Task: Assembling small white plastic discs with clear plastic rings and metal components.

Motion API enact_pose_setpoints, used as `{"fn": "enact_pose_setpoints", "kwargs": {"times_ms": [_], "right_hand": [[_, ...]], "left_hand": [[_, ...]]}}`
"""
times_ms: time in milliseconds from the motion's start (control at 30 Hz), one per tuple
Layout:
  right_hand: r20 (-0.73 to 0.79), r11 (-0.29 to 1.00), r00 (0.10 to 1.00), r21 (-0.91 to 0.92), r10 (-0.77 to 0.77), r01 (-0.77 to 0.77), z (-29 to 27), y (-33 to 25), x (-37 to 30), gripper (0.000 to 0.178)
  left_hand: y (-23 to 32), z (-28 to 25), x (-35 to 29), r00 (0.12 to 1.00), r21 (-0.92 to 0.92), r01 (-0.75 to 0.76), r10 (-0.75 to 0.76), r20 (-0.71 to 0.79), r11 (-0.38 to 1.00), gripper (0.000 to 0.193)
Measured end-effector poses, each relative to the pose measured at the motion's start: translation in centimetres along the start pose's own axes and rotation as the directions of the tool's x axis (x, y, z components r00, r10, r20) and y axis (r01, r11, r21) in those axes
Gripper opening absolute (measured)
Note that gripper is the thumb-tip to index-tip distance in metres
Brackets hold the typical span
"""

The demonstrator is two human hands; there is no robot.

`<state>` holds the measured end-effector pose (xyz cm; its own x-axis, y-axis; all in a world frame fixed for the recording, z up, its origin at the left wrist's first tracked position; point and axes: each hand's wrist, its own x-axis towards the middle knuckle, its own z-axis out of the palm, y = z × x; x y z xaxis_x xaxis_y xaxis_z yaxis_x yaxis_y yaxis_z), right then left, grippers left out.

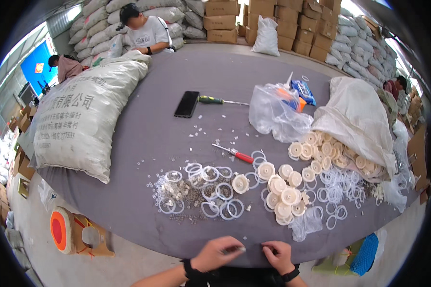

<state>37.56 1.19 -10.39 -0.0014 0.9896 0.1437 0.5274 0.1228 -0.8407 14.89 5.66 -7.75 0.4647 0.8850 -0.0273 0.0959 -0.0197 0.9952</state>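
My left hand (217, 253) is at the near edge of the table, its thumb and fingers pinched on a small pale piece too small to name. Beside it, a short gap to the right, my right hand (278, 255) has its fingers curled together; whatever they hold, if anything, is hidden. Beyond my hands lies a spread of clear rings (223, 191) among many tiny metal and white parts (191, 195). Cream round plastic discs (290, 195) are heaped to the right. A thin clear plastic bag (307, 223) lies against that heap.
A red-handled screwdriver (243, 157), a black phone (187, 104) and a green-handled screwdriver (210, 100) lie mid-table. A full woven sack (81, 119) stands left; an open white sack (354, 119) spills discs right. A person (148, 33) works at the far edge. An orange-and-red stool (64, 229) stands left.
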Motion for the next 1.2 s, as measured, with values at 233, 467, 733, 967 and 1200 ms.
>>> {"fn": "enact_pose_setpoints", "kwargs": {"times_ms": [233, 467, 733, 967, 1200], "right_hand": [[0.458, 0.702, 0.846, 0.505, 0.274, -0.501, 0.2, -2.3, 0.5, 0.021], [0.17, 0.946, 0.984, 0.307, 0.048, -0.099, -3.8, -1.8, 0.2, 0.012], [0.289, 0.944, 0.957, 0.321, -0.023, -0.074, -7.7, 2.1, -0.3, 0.013], [0.488, 0.703, 0.873, 0.623, -0.005, -0.344, -8.6, 4.1, 0.0, 0.008], [0.53, 0.485, 0.84, 0.708, 0.118, -0.514, -9.2, 5.2, 0.1, 0.006]], "left_hand": [[-0.2, 3.5, 0.0, 0.986, 0.052, -0.142, 0.145, -0.077, 0.989, 0.019], [-1.6, 4.6, -2.5, 0.879, 0.539, -0.198, 0.391, -0.272, 0.819, 0.015], [-3.4, 6.0, -1.7, 0.895, 0.81, -0.139, 0.422, -0.144, 0.57, 0.017], [-2.5, 7.1, -2.7, 0.838, 0.863, -0.066, 0.497, -0.224, 0.5, 0.021], [-2.6, 7.1, -1.6, 0.829, 0.866, -0.062, 0.508, -0.232, 0.496, 0.02]]}}
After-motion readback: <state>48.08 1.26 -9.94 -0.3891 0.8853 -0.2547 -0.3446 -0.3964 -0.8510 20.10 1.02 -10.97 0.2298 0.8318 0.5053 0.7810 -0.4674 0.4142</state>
